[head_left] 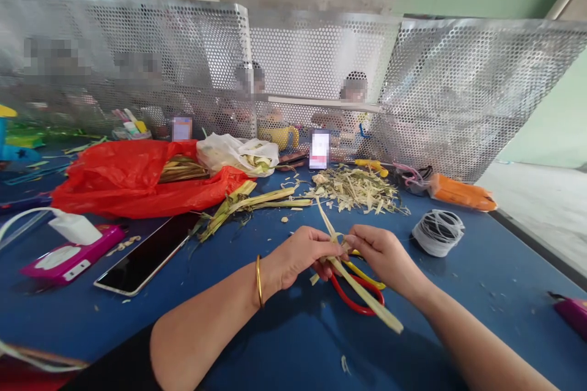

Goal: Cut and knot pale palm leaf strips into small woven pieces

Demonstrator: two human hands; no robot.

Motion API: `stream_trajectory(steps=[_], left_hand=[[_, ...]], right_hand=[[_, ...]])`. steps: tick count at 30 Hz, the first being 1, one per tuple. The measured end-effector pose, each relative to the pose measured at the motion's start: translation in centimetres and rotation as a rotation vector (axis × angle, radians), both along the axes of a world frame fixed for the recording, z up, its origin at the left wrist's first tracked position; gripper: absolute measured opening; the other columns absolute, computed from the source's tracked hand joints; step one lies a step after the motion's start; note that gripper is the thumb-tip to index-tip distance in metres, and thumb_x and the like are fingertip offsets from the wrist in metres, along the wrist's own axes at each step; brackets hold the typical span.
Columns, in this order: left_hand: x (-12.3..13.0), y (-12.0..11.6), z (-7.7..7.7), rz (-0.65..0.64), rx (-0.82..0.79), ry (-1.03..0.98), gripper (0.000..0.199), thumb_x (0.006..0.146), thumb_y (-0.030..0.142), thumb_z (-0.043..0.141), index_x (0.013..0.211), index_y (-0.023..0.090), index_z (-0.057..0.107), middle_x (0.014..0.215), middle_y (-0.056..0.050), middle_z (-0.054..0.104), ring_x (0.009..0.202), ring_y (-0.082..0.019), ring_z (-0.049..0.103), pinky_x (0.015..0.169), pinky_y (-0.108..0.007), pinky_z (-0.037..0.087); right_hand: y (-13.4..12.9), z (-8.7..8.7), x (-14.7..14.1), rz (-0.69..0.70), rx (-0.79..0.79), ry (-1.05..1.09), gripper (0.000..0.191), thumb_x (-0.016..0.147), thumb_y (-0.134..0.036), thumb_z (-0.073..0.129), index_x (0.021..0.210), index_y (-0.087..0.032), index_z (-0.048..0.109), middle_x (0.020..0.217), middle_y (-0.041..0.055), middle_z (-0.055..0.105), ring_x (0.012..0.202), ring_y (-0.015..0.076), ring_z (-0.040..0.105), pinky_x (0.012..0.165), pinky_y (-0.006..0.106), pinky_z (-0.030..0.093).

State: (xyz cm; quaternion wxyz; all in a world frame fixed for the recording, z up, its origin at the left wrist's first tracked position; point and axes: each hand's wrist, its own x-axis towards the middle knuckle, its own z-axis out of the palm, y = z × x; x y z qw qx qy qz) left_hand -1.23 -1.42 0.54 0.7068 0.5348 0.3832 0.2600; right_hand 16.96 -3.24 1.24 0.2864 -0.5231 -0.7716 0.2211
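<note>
Between my two hands is a pale green plant strip point(367, 300), one end reaching up past my fingers and the other slanting down to the right. My left hand point(312, 253), with a gold bangle at its wrist, pinches the strip. My right hand point(378, 250) is closed at a small loop of the same strip, its fingertips close to those of my left hand. Scissors with red and yellow handles point(355, 310) lie on the blue table point(275, 348) below the hands, partly hidden by the strip and fingers.
A red bag point(114, 177), green stalks point(229, 211) and a phone point(147, 253) are at the left. A pile of scraps point(360, 189) lies beyond my hands. White cord point(439, 233) and an orange packet point(463, 192) sit right. People are behind a perforated metal screen point(316, 55).
</note>
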Motion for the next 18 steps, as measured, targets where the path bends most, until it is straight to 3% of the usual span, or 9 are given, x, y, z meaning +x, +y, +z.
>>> stream_trajectory(steps=[4,8,13,15,18], left_hand=[[0.1,-0.1,0.0,-0.035,-0.012,0.003,0.017,0.07,0.029,0.066,0.067,0.012,0.068,0.058,-0.004,0.064,0.045,-0.008,0.051,0.049,-0.021,0.042],[0.1,-0.1,-0.1,-0.009,-0.038,0.018,0.016,0.07,0.028,0.066,0.066,0.012,0.067,0.058,-0.003,0.064,0.045,-0.009,0.052,0.049,-0.022,0.044],[0.1,-0.2,0.0,-0.023,-0.086,0.02,0.019,0.068,0.029,0.07,0.064,0.012,0.066,0.056,-0.002,0.062,0.045,-0.009,0.052,0.049,-0.022,0.044],[0.0,-0.2,0.1,0.022,-0.112,-0.006,0.02,0.067,0.031,0.071,0.068,0.011,0.067,0.059,-0.002,0.063,0.047,-0.009,0.054,0.052,-0.023,0.046],[0.0,0.0,0.0,0.134,-0.169,-0.076,0.024,0.068,0.033,0.072,0.078,0.011,0.069,0.067,-0.004,0.066,0.057,-0.012,0.06,0.056,-0.023,0.047]], right_hand=[[0.6,-0.1,0.6,-0.173,0.055,-0.025,0.036,0.089,-0.04,0.042,0.06,-0.019,0.05,0.058,-0.0025,0.055,0.058,0.0121,0.047,0.057,0.022,0.034],[1.1,-0.4,1.1,-0.166,-0.007,-0.102,0.038,0.088,-0.041,0.043,0.059,-0.02,0.053,0.056,-0.0023,0.056,0.056,0.0122,0.047,0.055,0.022,0.033],[1.1,-0.4,1.2,-0.205,0.077,-0.191,0.035,0.09,-0.037,0.044,0.063,-0.02,0.058,0.063,-0.0002,0.062,0.058,0.0132,0.051,0.055,0.024,0.034],[0.9,-0.2,1.2,-0.228,0.218,-0.24,0.028,0.09,-0.034,0.045,0.075,-0.02,0.064,0.076,0.0025,0.065,0.067,0.016,0.056,0.061,0.026,0.037],[0.3,0.4,1.0,-0.188,0.594,-0.3,0.021,0.09,-0.028,0.048,0.1,-0.02,0.065,0.097,0.0086,0.063,0.087,0.0217,0.056,0.076,0.034,0.039]])
